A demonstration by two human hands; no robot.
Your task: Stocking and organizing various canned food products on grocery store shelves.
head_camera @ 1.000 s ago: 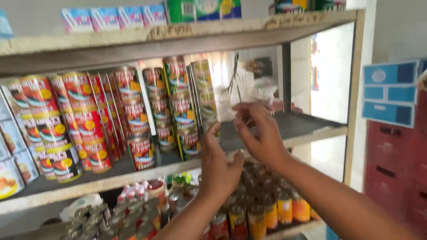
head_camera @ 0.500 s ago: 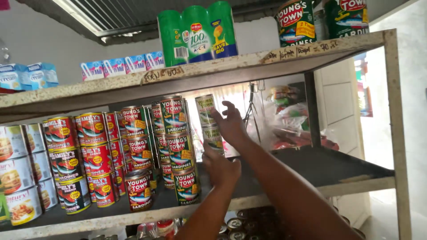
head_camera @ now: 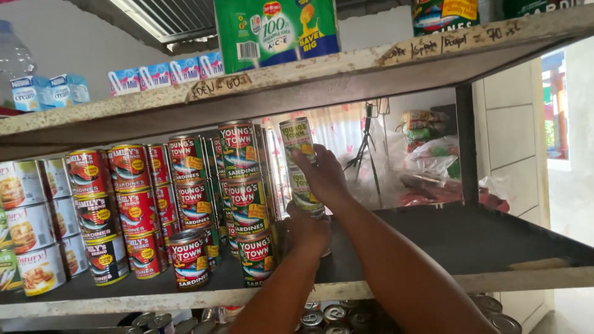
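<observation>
Right now the right hand (head_camera: 323,176) is up high with its fingers wrapped around the top green can (head_camera: 297,140), and this can sits on another green can (head_camera: 305,193) in a new tall pile. The pile stands on the dark shelf (head_camera: 470,241), just to the right of the stacked green cans (head_camera: 244,204) that are already there. The left hand (head_camera: 308,230) is lower down, curled around the bottom of the pile. Its fingers are on the far side, so I cannot tell if they squeeze hard or just rest there. To do this step well, I think the low hand should keep the bottom cans from sliding while the high hand sets the top can flat and straight, right over the one under it. If the top can sits crooked or hangs over an edge, the whole pile could tip and roll off the shelf. It helps to line the pile up close to the green stack beside it, so the rows look neat and lean on each other a little. The red cans (head_camera: 133,204) farther left are well away and need no touching. Only when the top can feels still should the fingers open, slowly, one hand at a time.
</observation>
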